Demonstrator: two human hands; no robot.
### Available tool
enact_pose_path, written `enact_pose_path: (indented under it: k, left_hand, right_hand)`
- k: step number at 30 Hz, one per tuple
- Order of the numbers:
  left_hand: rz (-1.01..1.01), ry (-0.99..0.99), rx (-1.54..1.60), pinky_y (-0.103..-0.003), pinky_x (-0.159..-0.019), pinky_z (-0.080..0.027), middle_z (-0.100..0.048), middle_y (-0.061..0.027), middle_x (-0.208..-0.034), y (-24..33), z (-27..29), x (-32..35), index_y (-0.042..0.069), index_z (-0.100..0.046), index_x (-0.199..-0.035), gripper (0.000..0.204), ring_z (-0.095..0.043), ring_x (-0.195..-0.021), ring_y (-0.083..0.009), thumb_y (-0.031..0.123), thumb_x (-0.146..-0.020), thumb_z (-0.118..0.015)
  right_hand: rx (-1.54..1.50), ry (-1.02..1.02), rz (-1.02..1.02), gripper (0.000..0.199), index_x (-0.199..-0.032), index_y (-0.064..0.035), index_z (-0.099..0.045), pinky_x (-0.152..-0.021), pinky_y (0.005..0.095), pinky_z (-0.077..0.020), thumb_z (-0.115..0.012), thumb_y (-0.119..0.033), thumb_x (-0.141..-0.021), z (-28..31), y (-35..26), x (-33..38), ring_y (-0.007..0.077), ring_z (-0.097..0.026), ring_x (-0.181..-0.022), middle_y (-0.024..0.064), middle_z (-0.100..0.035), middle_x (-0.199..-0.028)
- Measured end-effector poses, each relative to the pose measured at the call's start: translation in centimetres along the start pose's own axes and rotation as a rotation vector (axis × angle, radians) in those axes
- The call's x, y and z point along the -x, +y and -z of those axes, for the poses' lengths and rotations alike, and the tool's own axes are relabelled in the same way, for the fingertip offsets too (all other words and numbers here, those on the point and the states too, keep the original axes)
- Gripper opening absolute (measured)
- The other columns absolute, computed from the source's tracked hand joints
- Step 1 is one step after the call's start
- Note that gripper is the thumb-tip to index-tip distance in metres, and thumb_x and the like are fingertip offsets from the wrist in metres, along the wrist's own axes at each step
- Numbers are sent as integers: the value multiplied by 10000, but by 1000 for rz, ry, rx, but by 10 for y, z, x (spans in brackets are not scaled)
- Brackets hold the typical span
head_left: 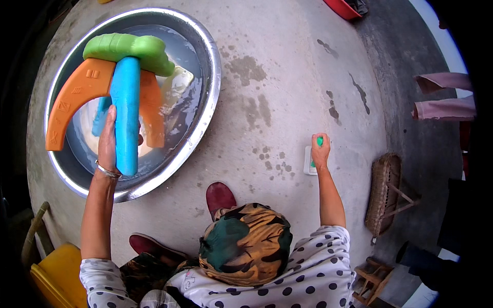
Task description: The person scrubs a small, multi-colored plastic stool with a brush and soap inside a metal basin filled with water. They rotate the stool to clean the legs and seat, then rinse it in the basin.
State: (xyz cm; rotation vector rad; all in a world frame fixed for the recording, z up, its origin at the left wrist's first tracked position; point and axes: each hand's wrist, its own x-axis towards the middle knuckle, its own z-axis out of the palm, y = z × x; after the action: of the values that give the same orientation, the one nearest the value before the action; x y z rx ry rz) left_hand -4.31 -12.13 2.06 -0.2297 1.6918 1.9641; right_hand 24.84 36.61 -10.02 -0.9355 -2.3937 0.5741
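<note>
My left hand (107, 138) is closed around a blue leg of a plastic children's stool (126, 102). The stool has a green scalloped seat, orange legs and blue legs; it is held over a large round metal basin (211, 66) of water, its seat on the far side and its legs toward me. A pale boxy thing (179, 81) lies in the basin, partly behind the stool. Out to the right, my right hand (321, 152) grips a small green item (320, 141), mostly covered by my fingers. Under that hand, a white rectangular tray-like piece (307, 159) rests on the concrete floor.
Wet patches (246, 70) mark the concrete floor. A yellow plastic object (61, 274) stands at the lower left. On the right are a woven seat on legs (382, 192) and a small wooden stool (373, 281). A red tub (343, 9) sits at the far right, and pinkish cloth (444, 109) hangs nearer.
</note>
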Motion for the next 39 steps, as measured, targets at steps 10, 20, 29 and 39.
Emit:
enact_pose_path:
  k: [10, 20, 29, 39]
  left_hand:
    - [69, 65, 32, -261, -498, -436, -538, -74, -676, 0, 11, -1, 28, -548, -879, 559, -516, -538, -147, 577, -880, -445]
    - [15, -3, 123, -290, -560, -496, -569, -122, -755, 5, 1, 0, 24, -492, -1035, 577, -579, -617, -189, 574, -863, -484]
    - [-28, -45, 206, -309, -556, -496, -580, -118, -749, 9, 9, -5, 35, -527, -1024, 555, -576, -588, -202, 566, -869, -479]
    - [-106, -9, 199, -320, -557, -549, -605, -108, -788, -5, 31, -9, 21, -522, -1083, 568, -632, -618, -199, 550, -892, -444]
  right_hand:
    - [186, 12, 69, 221, -732, -8, -596, -697, 382, -411, -616, -203, -834, -16, 66, 0, 281, -512, -746, 150, -540, -753]
    - [-170, 186, 342, 220, -999, -37, -653, -957, 403, -339, -511, -144, -870, -73, -131, -50, 290, -463, -1079, 137, -547, -1129]
    - [321, -215, 1571, 376, -1189, -95, -550, -984, 371, -349, -538, -158, -818, -218, -362, -46, 222, -507, -1090, 61, -562, -1153]
    - [441, -779, 1067, 647, -1231, 16, -474, -835, 418, -419, -696, -265, -692, -179, -390, -79, 312, -538, -937, 158, -558, -949]
